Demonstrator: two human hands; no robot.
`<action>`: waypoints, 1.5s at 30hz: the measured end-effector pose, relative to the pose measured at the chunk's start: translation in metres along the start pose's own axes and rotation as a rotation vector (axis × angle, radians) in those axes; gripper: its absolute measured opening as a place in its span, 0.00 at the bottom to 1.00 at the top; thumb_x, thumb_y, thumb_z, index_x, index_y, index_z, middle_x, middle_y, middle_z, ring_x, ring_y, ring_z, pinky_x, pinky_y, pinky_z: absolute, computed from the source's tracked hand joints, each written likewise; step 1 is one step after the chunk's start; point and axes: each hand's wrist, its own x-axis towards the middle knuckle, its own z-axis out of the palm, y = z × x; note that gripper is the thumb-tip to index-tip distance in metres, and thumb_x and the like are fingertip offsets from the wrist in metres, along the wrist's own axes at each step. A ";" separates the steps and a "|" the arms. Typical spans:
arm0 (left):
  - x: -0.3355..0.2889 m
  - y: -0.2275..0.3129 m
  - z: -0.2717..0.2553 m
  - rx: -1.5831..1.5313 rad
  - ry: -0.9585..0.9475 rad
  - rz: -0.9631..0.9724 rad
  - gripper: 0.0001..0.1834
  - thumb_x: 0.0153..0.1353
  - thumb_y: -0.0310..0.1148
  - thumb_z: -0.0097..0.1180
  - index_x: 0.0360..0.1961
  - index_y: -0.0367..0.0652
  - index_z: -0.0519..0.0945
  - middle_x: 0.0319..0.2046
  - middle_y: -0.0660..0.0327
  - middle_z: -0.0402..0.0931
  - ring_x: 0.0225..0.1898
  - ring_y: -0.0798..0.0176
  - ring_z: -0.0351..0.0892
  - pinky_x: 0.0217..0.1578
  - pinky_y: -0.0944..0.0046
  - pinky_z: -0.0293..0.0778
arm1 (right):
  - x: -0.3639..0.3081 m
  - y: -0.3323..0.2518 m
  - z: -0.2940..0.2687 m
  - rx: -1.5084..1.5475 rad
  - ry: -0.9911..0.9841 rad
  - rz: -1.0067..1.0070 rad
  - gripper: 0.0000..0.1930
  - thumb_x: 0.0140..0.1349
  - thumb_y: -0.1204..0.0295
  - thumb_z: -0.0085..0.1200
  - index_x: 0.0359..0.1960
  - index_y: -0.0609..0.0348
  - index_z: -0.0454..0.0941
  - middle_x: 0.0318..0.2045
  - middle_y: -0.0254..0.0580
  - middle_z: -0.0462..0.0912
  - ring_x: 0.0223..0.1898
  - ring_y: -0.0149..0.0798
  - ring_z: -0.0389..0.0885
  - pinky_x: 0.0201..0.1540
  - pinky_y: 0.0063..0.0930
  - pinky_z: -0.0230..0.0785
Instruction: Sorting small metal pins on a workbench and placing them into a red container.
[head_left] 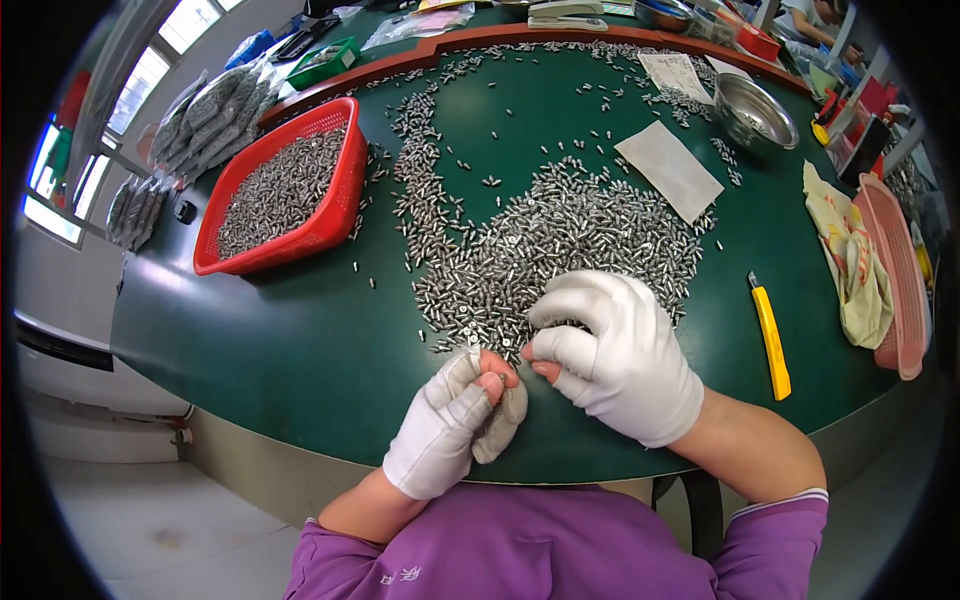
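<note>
A broad heap of small, shiny, pointed metal pieces [580, 225] covers the middle of the green table. My left hand [440, 425], in a white glove with bare thumb and fingertip, is closed at the near edge of the heap. A small metal piece [503, 377] shows at its pinched tips. Just to the right, my right hand [630, 360] wears a similar glove and curls over the heap's near edge. Its bare thumb and fingertip are drawn close together; whatever lies between them is too small to make out. The two hands' fingertips are slightly apart.
To the left stands a red plastic basket [350, 185] full of the same pieces. A yellow utility knife [770, 340] lies on the right. Beyond are a paper sheet [670, 172], a metal bowl [755, 112], a cloth [850, 265], a pink basket [893, 280] and filled bags [215, 115].
</note>
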 end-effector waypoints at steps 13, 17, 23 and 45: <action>0.003 -0.004 -0.005 -0.024 -0.084 0.090 0.17 0.69 0.48 0.53 0.47 0.46 0.70 0.29 0.66 0.71 0.20 0.77 0.60 0.20 0.76 0.52 | 0.002 0.006 0.013 -0.101 -0.074 -0.045 0.10 0.41 0.72 0.64 0.27 0.51 0.77 0.44 0.39 0.77 0.51 0.52 0.76 0.52 0.49 0.70; 0.001 0.001 -0.002 -0.031 -0.058 0.026 0.15 0.69 0.46 0.54 0.46 0.47 0.71 0.29 0.67 0.72 0.20 0.78 0.60 0.20 0.77 0.53 | 0.004 0.003 0.003 0.089 0.002 -0.031 0.13 0.43 0.69 0.66 0.30 0.54 0.76 0.43 0.37 0.77 0.55 0.48 0.74 0.56 0.47 0.69; -0.001 0.003 0.000 0.012 -0.007 -0.076 0.11 0.69 0.41 0.57 0.45 0.48 0.74 0.30 0.70 0.75 0.21 0.80 0.64 0.21 0.79 0.56 | 0.003 0.001 0.005 0.148 0.038 -0.121 0.12 0.45 0.66 0.69 0.29 0.47 0.77 0.42 0.32 0.78 0.51 0.47 0.77 0.49 0.45 0.71; 0.004 -0.005 -0.003 -0.125 -0.059 0.114 0.14 0.68 0.43 0.56 0.48 0.49 0.71 0.31 0.63 0.69 0.21 0.75 0.61 0.20 0.76 0.54 | 0.004 0.010 0.013 -0.123 -0.047 -0.102 0.11 0.38 0.71 0.64 0.27 0.50 0.79 0.42 0.39 0.78 0.51 0.51 0.76 0.49 0.48 0.72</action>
